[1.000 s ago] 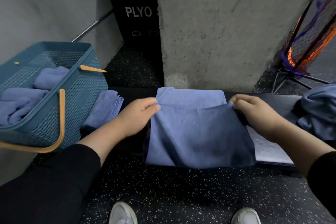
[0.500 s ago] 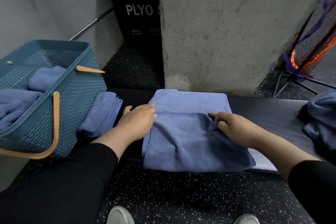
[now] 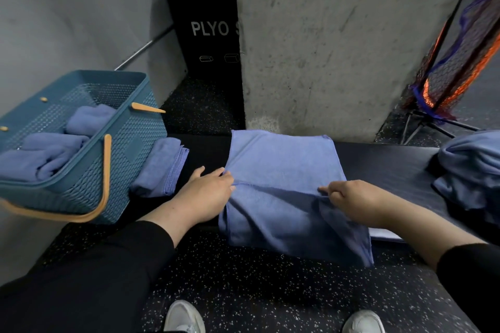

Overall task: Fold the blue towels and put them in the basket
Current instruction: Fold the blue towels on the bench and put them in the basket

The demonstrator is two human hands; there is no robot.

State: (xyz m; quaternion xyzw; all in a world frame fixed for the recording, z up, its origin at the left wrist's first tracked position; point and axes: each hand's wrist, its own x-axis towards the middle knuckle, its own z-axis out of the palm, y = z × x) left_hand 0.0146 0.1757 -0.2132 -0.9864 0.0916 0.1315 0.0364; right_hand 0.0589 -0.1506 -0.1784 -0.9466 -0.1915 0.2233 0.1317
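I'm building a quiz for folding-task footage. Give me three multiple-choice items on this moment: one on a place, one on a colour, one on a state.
1. Where does the folded towel outside the basket lie?
A. just right of the basket
B. on the floor by the shoes
C. on the black box

2. What colour are the basket handles?
A. white
B. tan-orange
C. black

3. What is the right hand doing?
A. hanging idle
B. resting flat on the bench
C. pinching the spread towel

Answers: 1 A, it lies against the basket's right wall on the bench. 2 B, the curved handle is tan-orange against the teal weave. 3 C, its curled fingers gather a fold of cloth, while the left hand grips the left edge.
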